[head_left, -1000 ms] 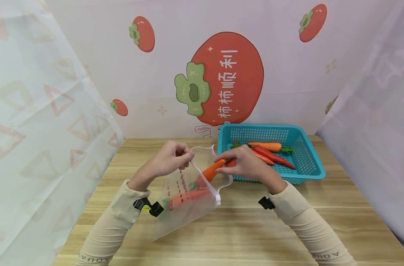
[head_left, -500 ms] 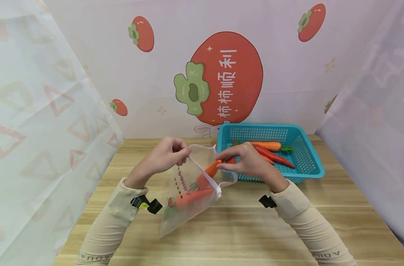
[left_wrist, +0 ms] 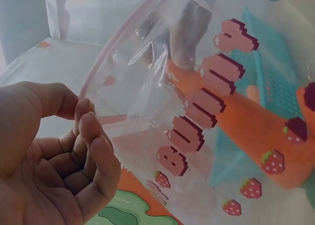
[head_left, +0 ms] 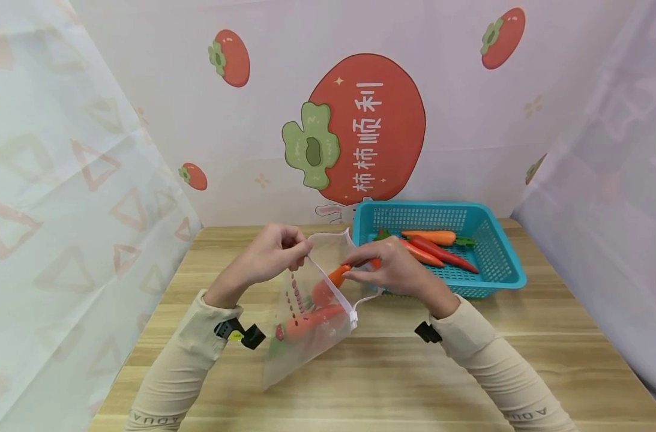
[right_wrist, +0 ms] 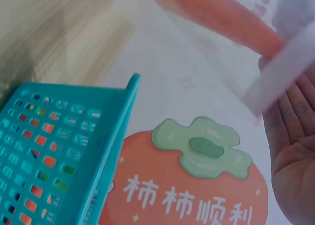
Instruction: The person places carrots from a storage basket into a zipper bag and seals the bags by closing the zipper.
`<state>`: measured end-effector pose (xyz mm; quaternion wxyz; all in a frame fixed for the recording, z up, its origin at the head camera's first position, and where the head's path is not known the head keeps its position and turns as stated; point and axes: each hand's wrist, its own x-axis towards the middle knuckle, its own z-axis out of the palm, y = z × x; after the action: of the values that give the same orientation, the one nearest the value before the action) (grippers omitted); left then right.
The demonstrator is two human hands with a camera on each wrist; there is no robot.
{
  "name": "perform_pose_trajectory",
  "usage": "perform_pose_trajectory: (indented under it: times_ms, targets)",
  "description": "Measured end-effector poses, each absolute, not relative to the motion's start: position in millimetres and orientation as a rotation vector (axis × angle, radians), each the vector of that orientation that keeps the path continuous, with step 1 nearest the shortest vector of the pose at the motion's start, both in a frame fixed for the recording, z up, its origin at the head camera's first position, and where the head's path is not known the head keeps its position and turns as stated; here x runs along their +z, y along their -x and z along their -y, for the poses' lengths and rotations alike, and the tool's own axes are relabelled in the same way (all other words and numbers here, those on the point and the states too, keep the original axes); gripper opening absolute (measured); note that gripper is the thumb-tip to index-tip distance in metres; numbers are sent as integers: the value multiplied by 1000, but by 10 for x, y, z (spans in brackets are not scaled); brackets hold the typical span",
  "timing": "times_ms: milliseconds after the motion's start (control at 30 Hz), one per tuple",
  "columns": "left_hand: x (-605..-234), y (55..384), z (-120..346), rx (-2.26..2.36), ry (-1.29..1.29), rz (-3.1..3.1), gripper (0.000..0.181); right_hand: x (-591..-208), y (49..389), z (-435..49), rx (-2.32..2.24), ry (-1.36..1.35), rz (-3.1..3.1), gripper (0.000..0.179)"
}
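My left hand (head_left: 276, 255) pinches the rim of a clear zip bag (head_left: 300, 360) between thumb and fingertips, holding its mouth apart. The bag has pink lettering and small strawberries printed on it. My right hand (head_left: 388, 268) reaches in at the mouth and pinches a carrot (head_left: 337, 276) by its narrow tip, its leafy end pointing down into the bag. Beneath it another orange-red vegetable (head_left: 311, 323), blurred by the plastic, lies in the bag. In the left wrist view, the pinched carrot (left_wrist: 261, 126) and the right fingers show through the plastic.
A blue plastic basket (head_left: 508, 249) stands at the back right, beside the bag. In it lie a carrot (head_left: 433, 237), red chili peppers (head_left: 446, 255) and something green at the left. Printed cloth hangs behind the wooden table (head_left: 441, 384) and at both sides.
My right hand has moved left and slightly down, taking the carrot deeper into the bag. The left hand keeps its pinch on the rim, and the bag has shifted slightly.
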<state>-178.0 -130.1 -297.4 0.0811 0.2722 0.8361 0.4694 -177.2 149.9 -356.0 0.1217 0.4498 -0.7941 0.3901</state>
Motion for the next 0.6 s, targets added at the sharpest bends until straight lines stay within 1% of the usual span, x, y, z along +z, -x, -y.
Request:
perform_pose_trajectory:
  times_ms: [267,467,600]
  targets:
    - [-2933,1766,1295,1425,-816,-2509,27,-3583,1776,-1416,999,-1445,2294,23]
    - [-2916,1751,1342,1447,-798,-2521,28,-3527,1737,-1528,1079,-1440,2197,25]
    - [-2927,1752,1381,1446,-790,-2534,27,-3469,1751,-1655,1122,-1391,2186,26]
